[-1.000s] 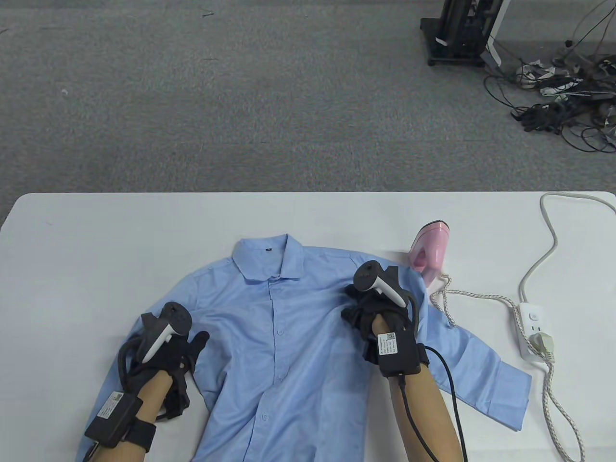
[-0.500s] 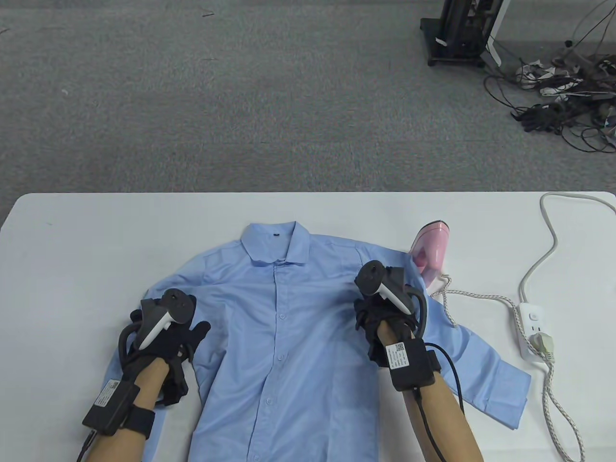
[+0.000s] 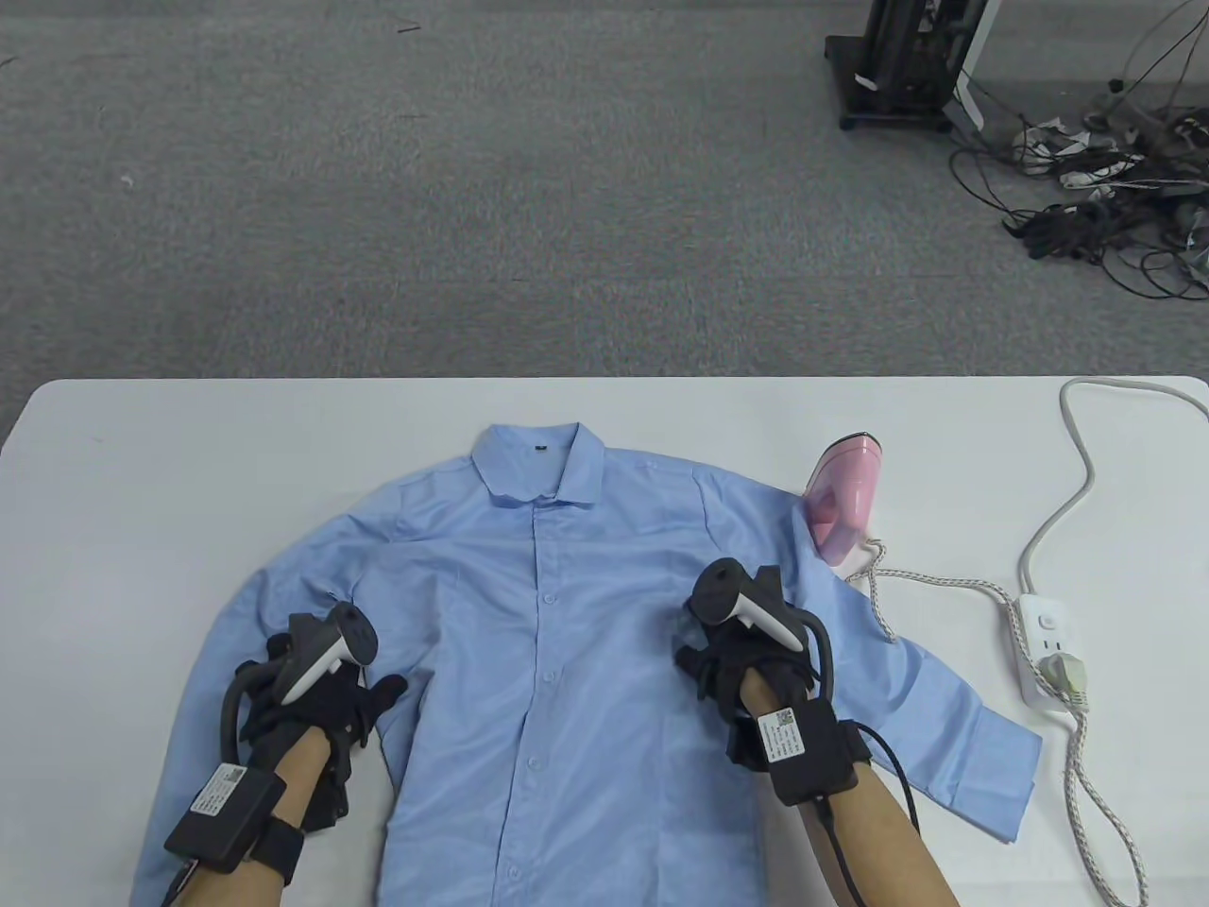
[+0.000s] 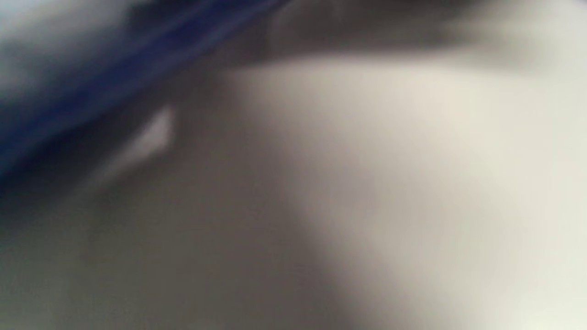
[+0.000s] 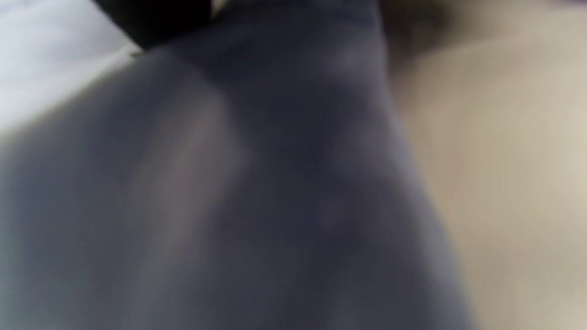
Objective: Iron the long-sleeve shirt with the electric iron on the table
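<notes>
Table view: both hands, left hand (image 3: 321,685) and right hand (image 3: 741,652), drag toward 6 o'clock, flattening the shirt (image 3: 557,661) mid-surface, finger pose unclear, while the iron (image 3: 843,496) waits upright at 2 o'clock.

Spread flat, front up, on the white rectangular table (image 3: 142,444): a light blue long-sleeve button shirt (image 3: 557,661), collar toward the far edge. Left hand (image 3: 321,685) on its left sleeve, right hand (image 3: 741,652) on its right chest. Just beyond the right shoulder, touching the fabric: a pink electric iron (image 3: 843,491). Farther right: a white power strip (image 3: 1048,652), the iron's braided cord (image 3: 945,578) running to it.
</notes>
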A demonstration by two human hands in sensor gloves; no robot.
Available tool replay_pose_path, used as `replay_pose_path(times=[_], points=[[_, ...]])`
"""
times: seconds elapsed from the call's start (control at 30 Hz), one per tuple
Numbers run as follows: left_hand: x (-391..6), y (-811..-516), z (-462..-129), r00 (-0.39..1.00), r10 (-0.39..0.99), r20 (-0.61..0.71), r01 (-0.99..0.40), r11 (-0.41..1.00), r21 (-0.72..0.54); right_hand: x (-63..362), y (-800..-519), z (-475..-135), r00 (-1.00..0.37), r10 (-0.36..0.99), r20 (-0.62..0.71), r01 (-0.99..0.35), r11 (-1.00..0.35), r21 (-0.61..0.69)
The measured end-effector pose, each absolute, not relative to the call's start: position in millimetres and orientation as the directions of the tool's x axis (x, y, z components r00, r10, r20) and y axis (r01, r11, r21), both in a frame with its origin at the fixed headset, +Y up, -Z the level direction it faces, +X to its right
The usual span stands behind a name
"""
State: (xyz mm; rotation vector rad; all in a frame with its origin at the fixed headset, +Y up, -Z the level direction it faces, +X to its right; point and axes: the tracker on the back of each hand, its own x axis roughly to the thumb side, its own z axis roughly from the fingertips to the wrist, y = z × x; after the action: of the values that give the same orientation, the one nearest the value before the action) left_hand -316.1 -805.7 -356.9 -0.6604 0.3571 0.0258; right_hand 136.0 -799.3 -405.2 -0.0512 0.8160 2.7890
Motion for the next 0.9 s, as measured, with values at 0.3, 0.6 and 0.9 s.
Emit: replay_pose_path(times=[0.3, 0.6, 0.9], points=[[-347, -808, -399, 0.895, 0.075, -0.439, -0.303, 0.824, -0.478, 144, -802, -439, -0.963, 0.208, -0.170, -0.265, -0.843, 0.468], [-326, -783, -325, 0.973, 0.017, -0.228, -0.160, 0.766, -0.623, 124, -770, -387, -0.969, 0.245, 0.002, -0.214, -0.847, 0.487], [-274, -787, -280, 0.987, -0.037, -0.155, -0.055, 0.835, -0.547, 93, -790, -329, -0.986, 0.108, 0.131, 0.001, -0.768, 0.641]])
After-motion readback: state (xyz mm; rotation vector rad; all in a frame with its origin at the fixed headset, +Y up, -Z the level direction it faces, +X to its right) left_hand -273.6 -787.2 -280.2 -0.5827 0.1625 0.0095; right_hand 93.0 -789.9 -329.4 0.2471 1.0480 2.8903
